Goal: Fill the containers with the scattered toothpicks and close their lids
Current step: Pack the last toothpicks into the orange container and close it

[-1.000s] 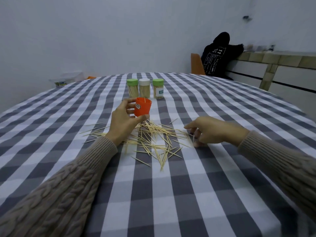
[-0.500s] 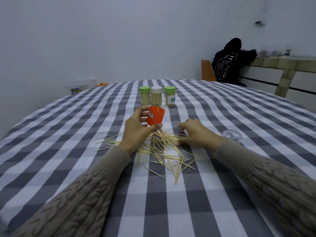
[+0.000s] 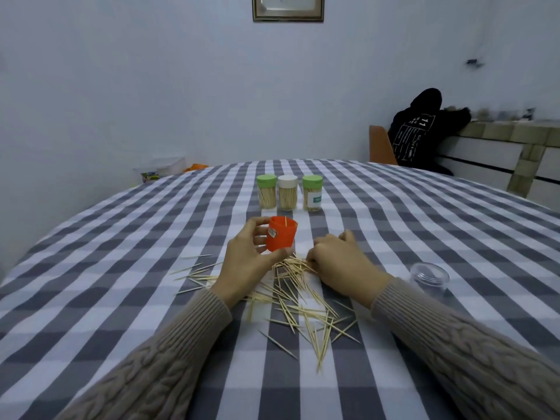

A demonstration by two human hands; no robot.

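Left hand (image 3: 242,265) grip pinches orange container (image 3: 280,236); right hand (image 3: 339,262) grip curled on toothpicks (image 3: 297,294)

I sit at a round table (image 3: 121,237) spread with a grey-and-white checked cloth, facing a plain pale wall (image 3: 151,86) where the lower edge of a framed picture (image 3: 288,9) shows at the top. Across the table to my right stands an orange-brown chair back (image 3: 380,145), just beside a person in a black hooded top (image 3: 421,131) who leans on a tiled counter (image 3: 500,134) with white fronts. At the far left edge, near the wall, sits a clear plastic box (image 3: 160,168), and the light is dim and bluish.
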